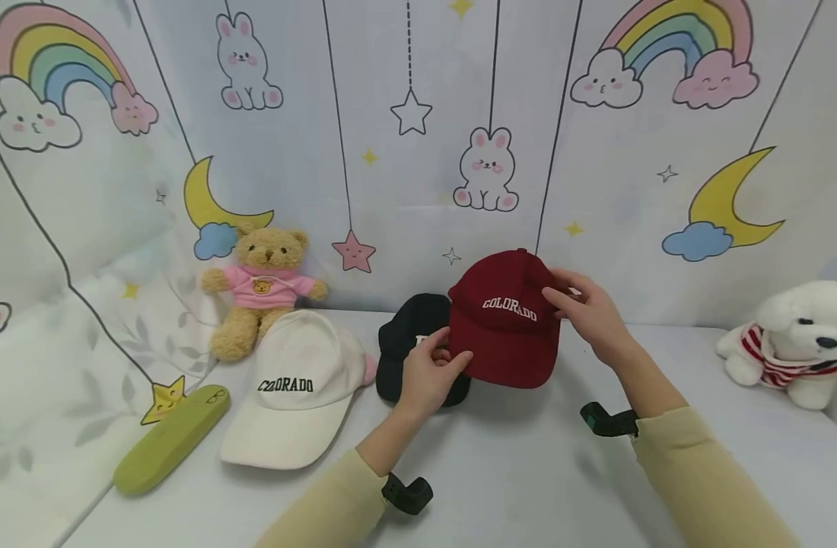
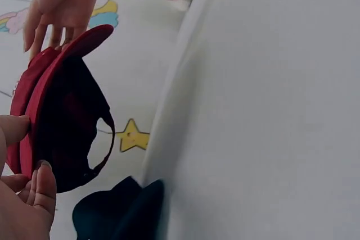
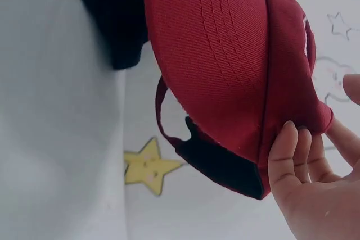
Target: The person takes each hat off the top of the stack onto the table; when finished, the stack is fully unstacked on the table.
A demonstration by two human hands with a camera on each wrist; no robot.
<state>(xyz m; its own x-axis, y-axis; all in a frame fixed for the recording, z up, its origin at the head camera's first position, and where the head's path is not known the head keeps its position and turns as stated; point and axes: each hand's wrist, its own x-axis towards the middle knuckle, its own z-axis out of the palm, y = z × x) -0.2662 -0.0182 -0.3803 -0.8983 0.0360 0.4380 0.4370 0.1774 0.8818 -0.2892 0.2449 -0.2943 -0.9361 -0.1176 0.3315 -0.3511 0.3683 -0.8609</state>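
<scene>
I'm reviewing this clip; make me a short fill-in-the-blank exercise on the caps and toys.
1. The left hand and right hand hold a red cap; its lettering reads ____.
2. In the head view, the black cap is partly hidden by the red cap and the ____ hand.
3. The teddy bear wears a top coloured ____.

Missing words: COLORADO; left; pink.

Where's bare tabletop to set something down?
White tabletop lies bare in front of burgundy fabric cap and between beige right sleeve and white plush dog. Crowded left of centre: cream fabric cap, tan plush bear, black fabric cap.
</scene>
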